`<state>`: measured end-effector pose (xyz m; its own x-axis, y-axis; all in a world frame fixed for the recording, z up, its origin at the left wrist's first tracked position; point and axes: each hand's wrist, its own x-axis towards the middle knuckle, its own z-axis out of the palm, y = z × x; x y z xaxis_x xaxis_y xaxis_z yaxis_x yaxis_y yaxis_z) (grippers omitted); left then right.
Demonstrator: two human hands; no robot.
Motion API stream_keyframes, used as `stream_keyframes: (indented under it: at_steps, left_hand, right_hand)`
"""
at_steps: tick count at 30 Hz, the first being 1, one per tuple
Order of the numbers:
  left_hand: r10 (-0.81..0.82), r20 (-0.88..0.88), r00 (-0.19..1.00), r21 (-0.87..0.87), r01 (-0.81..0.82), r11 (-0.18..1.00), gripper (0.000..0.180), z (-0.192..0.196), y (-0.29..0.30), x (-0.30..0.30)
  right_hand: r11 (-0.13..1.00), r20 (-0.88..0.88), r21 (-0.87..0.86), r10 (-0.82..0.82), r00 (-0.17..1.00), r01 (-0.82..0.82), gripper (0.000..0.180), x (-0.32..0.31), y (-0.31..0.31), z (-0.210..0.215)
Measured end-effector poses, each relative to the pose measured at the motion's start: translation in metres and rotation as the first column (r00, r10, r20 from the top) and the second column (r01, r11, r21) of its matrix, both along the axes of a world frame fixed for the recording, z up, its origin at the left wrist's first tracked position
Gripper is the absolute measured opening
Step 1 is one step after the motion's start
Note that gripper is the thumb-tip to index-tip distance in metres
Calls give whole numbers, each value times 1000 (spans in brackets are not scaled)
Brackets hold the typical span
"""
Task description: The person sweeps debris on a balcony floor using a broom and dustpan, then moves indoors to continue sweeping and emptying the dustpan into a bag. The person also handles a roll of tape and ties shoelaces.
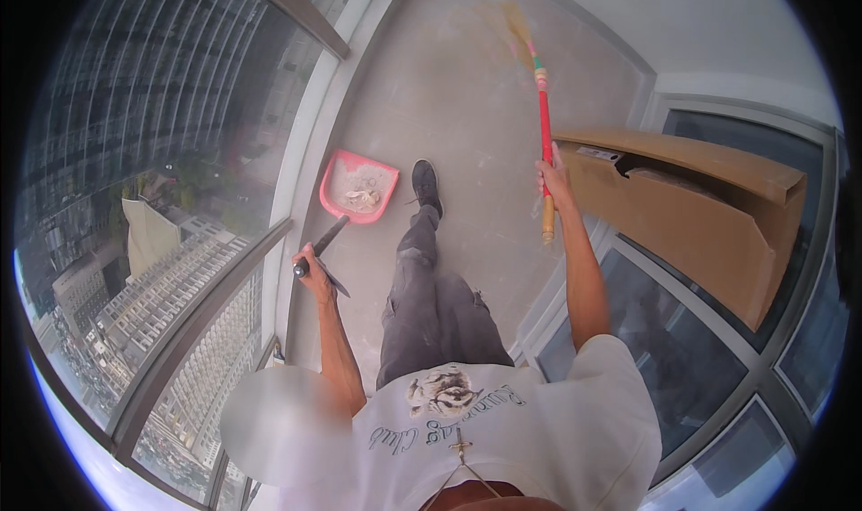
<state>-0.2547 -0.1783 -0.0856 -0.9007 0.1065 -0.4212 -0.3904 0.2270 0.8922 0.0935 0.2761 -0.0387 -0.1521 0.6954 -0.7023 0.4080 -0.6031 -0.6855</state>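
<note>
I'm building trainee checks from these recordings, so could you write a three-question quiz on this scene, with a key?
1. Which of the person's hands holds the broom?
2. True or false: the dustpan has nothing in it.
3. In the picture, where is the dark shoe relative to the dustpan's pan? A) To its left. B) To its right.

Key: 1. The right hand. 2. False; pale debris lies in it. 3. B.
</note>
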Motion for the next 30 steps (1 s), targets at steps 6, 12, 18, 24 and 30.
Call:
stream_keyframes:
  at_steps: [6, 12, 18, 24, 30]
  left_hand:
    - [-133, -95, 987, -75, 126, 989, 18, -9, 123, -8]
    - [-172, -138, 975, -92, 160, 983, 19, 1, 195, -19]
    - [-175, -77, 982, -166, 160, 973, 18, 8, 206, -29]
    - [-86, -65, 994, -257, 66, 964, 21, 14, 228, -26]
    - [-37, -65, 997, -333, 13, 943, 20, 15, 270, -27]
  right_hand:
    - [996, 416, 54, 36, 909, -64, 66, -50, 83, -129]
    - [719, -204, -574, 339, 919, -392, 83, -59, 2, -23]
    - [905, -126, -422, -7, 992, -47, 80, -27, 64, 69]
    - [785, 35, -263, -573, 819, 561, 30, 20, 294, -44]
    - [856, 157, -230, -437, 886, 463, 16, -104, 402, -166]
